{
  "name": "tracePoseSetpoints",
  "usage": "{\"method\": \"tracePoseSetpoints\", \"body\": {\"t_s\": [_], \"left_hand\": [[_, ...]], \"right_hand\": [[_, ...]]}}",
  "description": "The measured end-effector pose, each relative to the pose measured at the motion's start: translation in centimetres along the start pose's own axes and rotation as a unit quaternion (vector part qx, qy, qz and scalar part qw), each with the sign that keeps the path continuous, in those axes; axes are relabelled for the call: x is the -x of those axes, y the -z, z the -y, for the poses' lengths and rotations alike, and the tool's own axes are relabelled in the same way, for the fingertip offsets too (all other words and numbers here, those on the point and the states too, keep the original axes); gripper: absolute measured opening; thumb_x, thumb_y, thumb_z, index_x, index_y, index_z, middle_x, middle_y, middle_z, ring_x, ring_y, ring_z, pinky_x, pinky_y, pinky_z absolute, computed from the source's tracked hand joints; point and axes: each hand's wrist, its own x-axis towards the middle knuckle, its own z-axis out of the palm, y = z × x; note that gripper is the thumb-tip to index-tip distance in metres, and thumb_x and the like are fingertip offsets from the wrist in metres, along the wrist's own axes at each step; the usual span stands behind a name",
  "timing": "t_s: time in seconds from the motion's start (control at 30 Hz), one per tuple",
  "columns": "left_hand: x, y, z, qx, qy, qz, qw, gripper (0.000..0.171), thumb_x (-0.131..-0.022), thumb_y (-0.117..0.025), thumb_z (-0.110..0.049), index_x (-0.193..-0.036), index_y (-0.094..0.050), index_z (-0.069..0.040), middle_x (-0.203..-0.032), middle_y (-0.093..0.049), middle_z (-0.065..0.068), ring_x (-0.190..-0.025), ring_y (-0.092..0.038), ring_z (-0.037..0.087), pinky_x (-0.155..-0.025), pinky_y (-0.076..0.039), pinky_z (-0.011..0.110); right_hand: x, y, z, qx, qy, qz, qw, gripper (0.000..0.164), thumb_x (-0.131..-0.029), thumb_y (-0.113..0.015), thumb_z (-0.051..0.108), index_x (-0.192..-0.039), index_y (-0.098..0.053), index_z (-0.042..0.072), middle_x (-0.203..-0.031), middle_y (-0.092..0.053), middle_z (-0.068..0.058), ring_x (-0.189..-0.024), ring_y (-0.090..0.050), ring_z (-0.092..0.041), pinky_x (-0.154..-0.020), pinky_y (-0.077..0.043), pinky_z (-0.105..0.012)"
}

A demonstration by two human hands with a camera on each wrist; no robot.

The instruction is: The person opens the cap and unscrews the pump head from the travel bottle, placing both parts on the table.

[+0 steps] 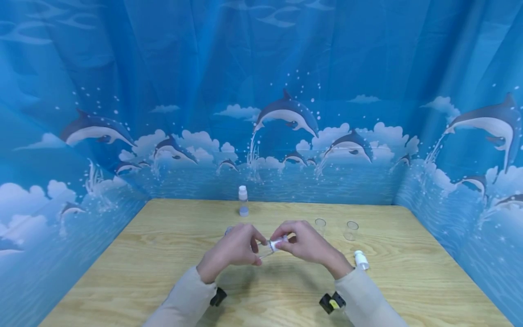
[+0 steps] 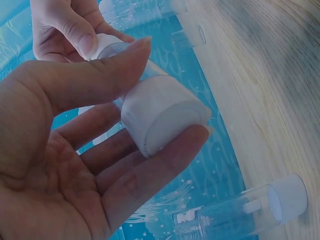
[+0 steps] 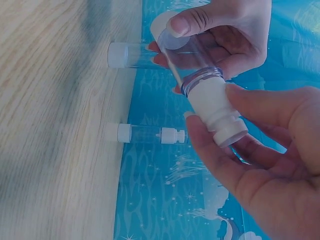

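Note:
Between both hands, a small clear bottle (image 3: 197,57) with a white base (image 2: 162,112) is held tilted above the table. My left hand (image 1: 239,245) grips it at the base end, thumb on one side and fingers on the other. At the other end, the thumb and fingers of my right hand (image 1: 304,240) pinch the white pump top (image 3: 212,102), which sits at the bottle's neck. The left hand partly covers another clear bottle (image 1: 228,230) standing behind it in the head view; its white base (image 3: 118,55) shows in the right wrist view.
A bottle with a white top (image 1: 243,200) stands near the table's back edge. Right of the hands are a clear cap (image 1: 320,225) and a second clear cap (image 1: 351,232). Nearer the right forearm is a white pump piece (image 1: 361,260). A dolphin-print curtain (image 1: 261,136) encloses the wooden table (image 1: 122,268).

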Motion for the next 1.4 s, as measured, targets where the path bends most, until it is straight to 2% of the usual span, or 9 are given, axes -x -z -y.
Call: {"method": "tracePoseSetpoints", "body": {"t_s": [0.33, 0.77, 0.97, 1.17, 1.3, 1.4], "left_hand": [[0.03, 0.12, -0.13, 0.006, 0.002, 0.005, 1.0, 0.043, -0.071, -0.092, -0.006, -0.112, -0.079, -0.009, -0.091, -0.079, 0.008, -0.072, -0.067, 0.008, -0.063, -0.057, 0.026], [0.05, 0.52, -0.13, 0.014, -0.01, 0.007, 0.9998, 0.043, -0.07, -0.093, -0.006, -0.111, -0.079, -0.009, -0.094, -0.08, 0.01, -0.075, -0.07, 0.011, -0.067, -0.06, 0.031], [0.03, 0.43, -0.02, 0.012, -0.011, 0.006, 0.9998, 0.043, -0.07, -0.093, -0.007, -0.111, -0.079, -0.009, -0.093, -0.08, 0.01, -0.075, -0.07, 0.011, -0.067, -0.06, 0.031], [0.0, 0.47, -0.08, 0.02, -0.006, 0.007, 0.9998, 0.042, -0.072, -0.092, -0.007, -0.112, -0.079, -0.009, -0.094, -0.08, 0.01, -0.076, -0.07, 0.013, -0.068, -0.06, 0.033], [0.03, 0.46, -0.07, 0.024, 0.001, 0.009, 0.9997, 0.043, -0.073, -0.092, -0.007, -0.113, -0.079, -0.009, -0.095, -0.079, 0.011, -0.077, -0.069, 0.013, -0.068, -0.06, 0.033], [0.07, 0.46, -0.07, 0.023, 0.002, 0.009, 0.9997, 0.043, -0.072, -0.092, -0.007, -0.113, -0.079, -0.01, -0.096, -0.079, 0.01, -0.077, -0.069, 0.012, -0.069, -0.06, 0.032]], "right_hand": [[0.11, 0.22, 0.11, -0.016, 0.014, 0.004, 1.0, 0.011, -0.095, -0.072, 0.01, -0.105, -0.077, 0.012, -0.112, -0.075, -0.006, -0.106, -0.07, -0.022, -0.091, -0.063, -0.033], [0.07, 0.3, 0.13, -0.022, 0.03, 0.001, 0.999, 0.01, -0.092, -0.074, 0.005, -0.097, -0.08, 0.012, -0.114, -0.075, -0.008, -0.109, -0.071, -0.024, -0.091, -0.062, -0.029], [0.01, 0.34, 0.06, -0.004, 0.036, 0.007, 0.999, 0.011, -0.094, -0.074, 0.011, -0.103, -0.08, 0.013, -0.117, -0.075, -0.007, -0.111, -0.07, -0.026, -0.091, -0.062, -0.032], [0.07, 0.38, 0.17, -0.007, 0.035, 0.009, 0.999, 0.024, -0.098, -0.07, 0.015, -0.121, -0.074, 0.01, -0.126, -0.072, -0.012, -0.113, -0.069, -0.028, -0.09, -0.063, -0.035], [0.11, 0.34, 0.09, 0.002, 0.021, 0.01, 1.0, 0.027, -0.101, -0.066, 0.018, -0.126, -0.07, 0.009, -0.125, -0.073, -0.011, -0.105, -0.071, -0.02, -0.087, -0.062, -0.03], [0.08, 0.25, 0.08, -0.004, 0.005, 0.017, 1.0, 0.027, -0.103, -0.062, 0.019, -0.126, -0.07, 0.007, -0.122, -0.074, -0.012, -0.098, -0.072, -0.021, -0.08, -0.062, -0.025]]}}
